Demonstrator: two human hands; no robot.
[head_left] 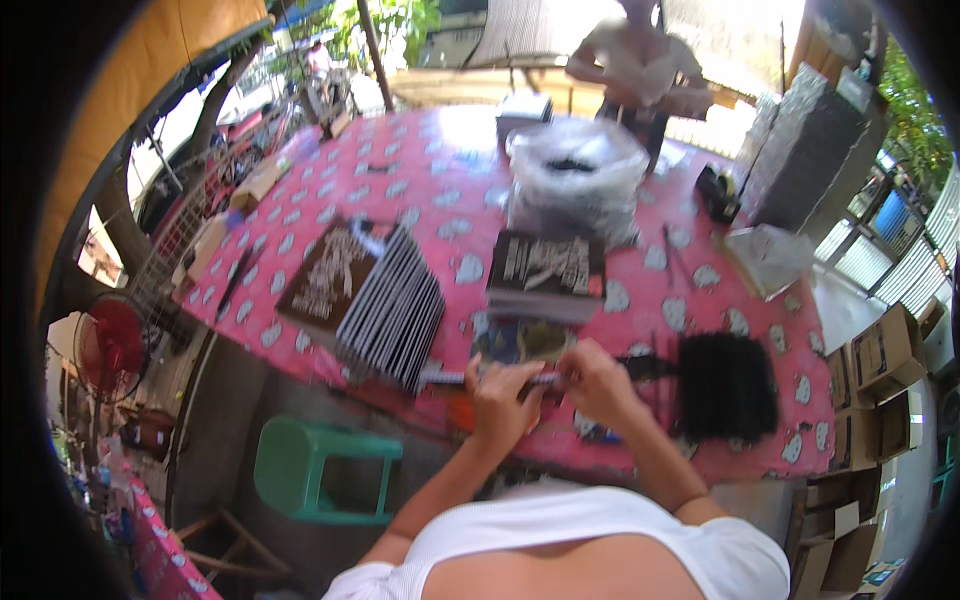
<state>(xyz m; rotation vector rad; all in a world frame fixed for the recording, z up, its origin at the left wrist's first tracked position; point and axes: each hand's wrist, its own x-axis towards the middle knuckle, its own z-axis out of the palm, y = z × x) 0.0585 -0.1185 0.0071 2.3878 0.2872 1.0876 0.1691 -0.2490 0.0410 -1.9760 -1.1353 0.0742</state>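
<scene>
At the near edge of the pink table, my left hand (500, 398) closes around a thin, dark flat piece (448, 379) seen edge-on; its exact kind is blurred. Close beside it, my right hand (598, 384) is closed in a pinch at the piece's right end, and what lies in its fingertips is too small to make out. Just beyond my hands is a blue and yellow printed picture (510, 342). Behind that sits a short stack of dark-covered books (545, 268). Something orange (461, 412) shows under my left hand.
Fanned dark books (385, 300) stand at left, a black bristly pile (728, 388) at right. Farther back are a plastic bag (575, 180), a tape dispenser (718, 195) and a person (640, 70). A green stool (300, 460) stands lower left, cardboard boxes (885, 355) at right.
</scene>
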